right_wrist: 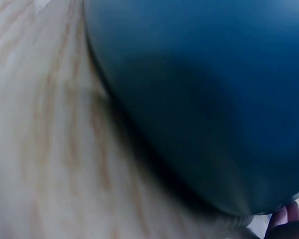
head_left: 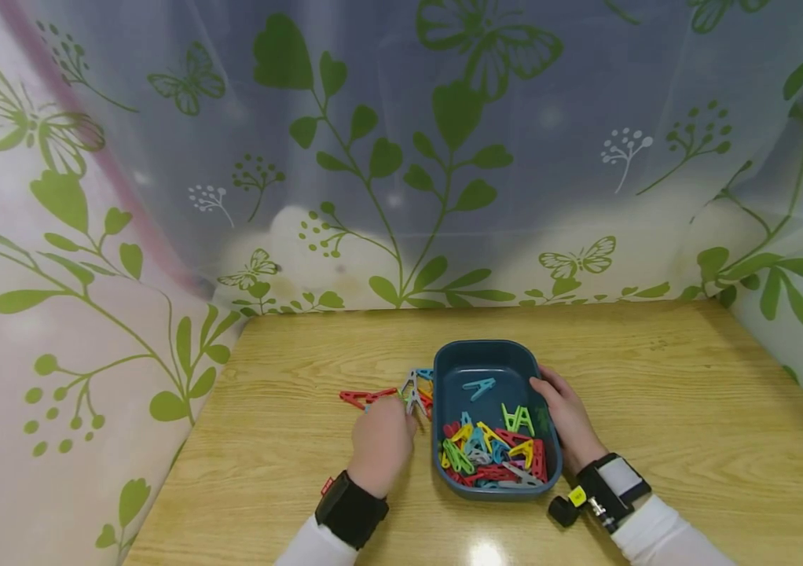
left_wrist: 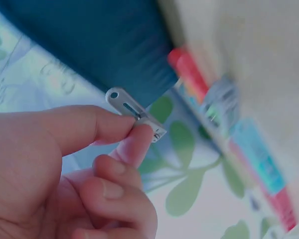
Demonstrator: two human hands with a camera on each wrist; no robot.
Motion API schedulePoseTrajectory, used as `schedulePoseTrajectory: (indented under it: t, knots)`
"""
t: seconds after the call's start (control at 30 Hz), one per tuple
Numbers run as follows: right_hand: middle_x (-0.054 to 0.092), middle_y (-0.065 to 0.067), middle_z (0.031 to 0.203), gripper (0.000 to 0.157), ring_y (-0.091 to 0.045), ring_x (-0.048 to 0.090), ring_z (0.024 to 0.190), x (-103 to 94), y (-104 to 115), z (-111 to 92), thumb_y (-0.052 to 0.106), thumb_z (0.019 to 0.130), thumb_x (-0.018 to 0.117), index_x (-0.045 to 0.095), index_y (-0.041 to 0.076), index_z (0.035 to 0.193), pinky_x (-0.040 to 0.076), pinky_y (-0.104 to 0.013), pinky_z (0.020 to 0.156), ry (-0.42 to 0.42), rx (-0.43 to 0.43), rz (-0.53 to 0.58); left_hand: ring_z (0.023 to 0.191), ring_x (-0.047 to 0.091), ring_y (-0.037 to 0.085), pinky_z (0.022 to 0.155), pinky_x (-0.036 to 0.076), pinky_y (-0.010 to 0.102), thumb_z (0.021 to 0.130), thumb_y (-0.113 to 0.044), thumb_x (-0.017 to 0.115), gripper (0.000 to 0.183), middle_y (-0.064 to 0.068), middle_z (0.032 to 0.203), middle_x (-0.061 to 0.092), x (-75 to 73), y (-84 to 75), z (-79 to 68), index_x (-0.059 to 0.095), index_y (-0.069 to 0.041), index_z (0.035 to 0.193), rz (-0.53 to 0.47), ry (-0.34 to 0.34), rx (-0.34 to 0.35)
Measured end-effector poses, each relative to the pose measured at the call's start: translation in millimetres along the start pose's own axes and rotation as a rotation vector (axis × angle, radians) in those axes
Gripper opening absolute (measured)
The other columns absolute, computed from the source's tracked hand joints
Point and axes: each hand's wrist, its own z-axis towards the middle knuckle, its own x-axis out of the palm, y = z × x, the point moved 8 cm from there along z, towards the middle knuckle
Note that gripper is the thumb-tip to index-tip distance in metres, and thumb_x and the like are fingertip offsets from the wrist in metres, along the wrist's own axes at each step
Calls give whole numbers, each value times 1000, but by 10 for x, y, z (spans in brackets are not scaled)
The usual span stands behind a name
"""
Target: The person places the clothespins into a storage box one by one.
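Note:
My left hand (head_left: 382, 442) is just left of a dark blue plastic bin (head_left: 492, 495). Between its thumb and index finger it pinches a grey clothespin (left_wrist: 124, 105), seen clearly in the left wrist view. Beside that hand lies a small pile of loose clothespins, among them a red clothespin (head_left: 357, 398). My right hand (head_left: 571, 417) grips the bin's right side, its fingertips at the rim. Inside the bin, many colourful clothespins are heaped toward the near end, and a light blue clothespin (head_left: 479, 387) lies apart. The right wrist view mostly shows the bin's outer wall (right_wrist: 199, 99).
The bin stands on a wooden table (head_left: 691, 409). A curtain (head_left: 401, 157) with green leaves and butterflies hangs along the table's back edge and both sides. Each wrist wears a black strap (head_left: 352, 509).

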Motion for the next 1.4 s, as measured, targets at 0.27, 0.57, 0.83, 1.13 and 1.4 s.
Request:
schedulePoseTrajectory:
  t: [0.27,0.57,0.83,1.13,1.4]
  knots:
    - [34,-12,165,65,-26,47,138,-1,-2,-6,46,109,45,24,18,164,47,-15,87,-1,-3,-8,53,50,11,46,37,26,89,-11,77,24,1,68,55,-365,-138,-16,61,-12,72,-48,-89,71]
    - [32,-11,166,64,-28,44,141,3,-2,-6,44,109,45,25,18,164,45,-20,94,-8,2,-20,54,45,6,48,35,22,91,-15,77,25,-3,67,54,-329,-516,-255,61,-13,72,-128,63,167]
    - [32,-11,166,64,-29,43,142,7,9,-18,44,109,45,24,18,164,42,-32,106,-6,4,-15,57,56,10,47,38,23,89,-15,78,15,-2,68,59,-143,-735,-362,68,-11,78,-72,132,259]
    - [34,-12,165,62,-28,45,140,7,27,-25,43,110,44,25,17,164,45,-20,94,-6,-1,-24,57,57,12,47,37,24,89,-11,77,6,1,69,62,-23,-738,-370,74,-10,84,-65,167,259]
    - [34,-12,165,63,-28,45,140,5,13,-17,43,110,44,26,17,164,46,-17,90,-2,-4,-24,59,59,14,48,40,25,90,-16,80,9,1,72,64,25,-693,-359,75,-10,86,-80,191,231]
